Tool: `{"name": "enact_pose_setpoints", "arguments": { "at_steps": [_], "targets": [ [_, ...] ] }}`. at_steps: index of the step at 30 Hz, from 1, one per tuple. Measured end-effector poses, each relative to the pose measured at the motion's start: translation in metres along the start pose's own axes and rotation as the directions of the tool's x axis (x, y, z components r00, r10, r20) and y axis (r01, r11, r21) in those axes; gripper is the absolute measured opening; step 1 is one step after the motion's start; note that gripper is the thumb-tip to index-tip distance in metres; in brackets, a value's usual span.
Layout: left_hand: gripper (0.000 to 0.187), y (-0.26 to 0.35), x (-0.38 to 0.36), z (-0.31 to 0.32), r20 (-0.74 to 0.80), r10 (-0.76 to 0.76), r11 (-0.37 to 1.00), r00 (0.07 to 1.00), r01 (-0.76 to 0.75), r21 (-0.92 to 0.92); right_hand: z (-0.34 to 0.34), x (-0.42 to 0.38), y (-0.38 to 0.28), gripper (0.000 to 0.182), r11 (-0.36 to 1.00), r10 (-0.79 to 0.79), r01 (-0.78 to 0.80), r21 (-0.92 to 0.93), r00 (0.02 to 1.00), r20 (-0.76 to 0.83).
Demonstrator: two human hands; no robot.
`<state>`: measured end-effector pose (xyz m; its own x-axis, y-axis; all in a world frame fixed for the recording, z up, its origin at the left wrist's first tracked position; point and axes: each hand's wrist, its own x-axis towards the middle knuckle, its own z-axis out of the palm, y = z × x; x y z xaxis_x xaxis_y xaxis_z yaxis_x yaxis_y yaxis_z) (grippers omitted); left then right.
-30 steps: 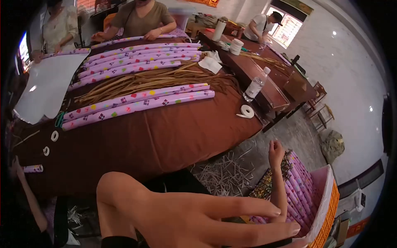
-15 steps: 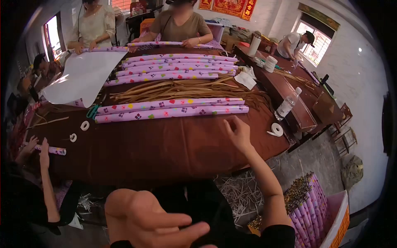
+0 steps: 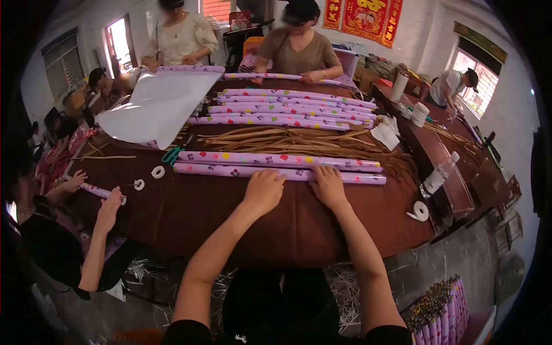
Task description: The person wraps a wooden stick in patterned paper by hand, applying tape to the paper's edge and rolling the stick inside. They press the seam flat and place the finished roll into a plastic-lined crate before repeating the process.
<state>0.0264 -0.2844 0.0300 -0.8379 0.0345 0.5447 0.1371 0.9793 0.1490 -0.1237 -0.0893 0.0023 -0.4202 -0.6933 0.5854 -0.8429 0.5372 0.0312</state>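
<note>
Purple, the nearer roll (image 3: 362, 178) lies in from the near edge of the tabletop (image 3: 299, 224), under the fingers (image 3: 326, 171) of left hand (image 3: 265, 188) and right hand (image 3: 330, 186), their grip unclear, with a second roll (image 3: 241, 158) just beyond, then strips (image 3: 276, 138), and more rolls (image 3: 287, 108) toward the far edge.

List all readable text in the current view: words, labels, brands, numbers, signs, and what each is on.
Nothing quotable with certainty.
Red wall hanging: gold Chinese-style characters, too small and soft to read.
Narrow red side strip to its right in the picture: gold characters, too small to read.
Clear bottle: no wording legible at this size.
Purple rolls: printed coloured shapes; no words or numbers can be made out.
</note>
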Motion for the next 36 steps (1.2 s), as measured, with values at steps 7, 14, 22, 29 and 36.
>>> {"name": "enact_pose_setpoints", "arguments": {
  "at_steps": [7, 14, 22, 29, 36],
  "targets": [
    [0.044, -0.024, 0.001, 0.025, -0.032, 0.048, 0.988, 0.998, -0.043, 0.151, -0.005, 0.003, -0.004, 0.035, 0.999, -0.043, 0.043, 0.007, 0.998, 0.044],
    [0.051, -0.028, -0.003, 0.022, 0.001, 0.009, 0.989, 1.000, -0.009, 0.144, -0.016, -0.007, -0.011, 0.036, 0.999, -0.028, 0.029, -0.018, 0.999, 0.033],
    [0.054, -0.019, -0.017, -0.021, 0.114, 0.057, 0.998, 0.992, -0.055, -0.015, -0.065, -0.024, -0.028, 0.039, 0.980, -0.177, 0.169, -0.101, 0.981, -0.084],
    [0.050, -0.011, -0.020, -0.073, 0.420, 0.201, 0.961, 0.885, -0.094, -0.261, -0.125, -0.055, -0.041, 0.037, 0.938, -0.311, 0.279, -0.203, 0.939, -0.147],
    [0.038, 0.012, -0.038, -0.098, 0.628, 0.195, 0.951, 0.753, 0.010, -0.308, -0.134, -0.082, -0.059, 0.040, 0.928, -0.341, 0.308, -0.209, 0.928, -0.148]
  ]
}}
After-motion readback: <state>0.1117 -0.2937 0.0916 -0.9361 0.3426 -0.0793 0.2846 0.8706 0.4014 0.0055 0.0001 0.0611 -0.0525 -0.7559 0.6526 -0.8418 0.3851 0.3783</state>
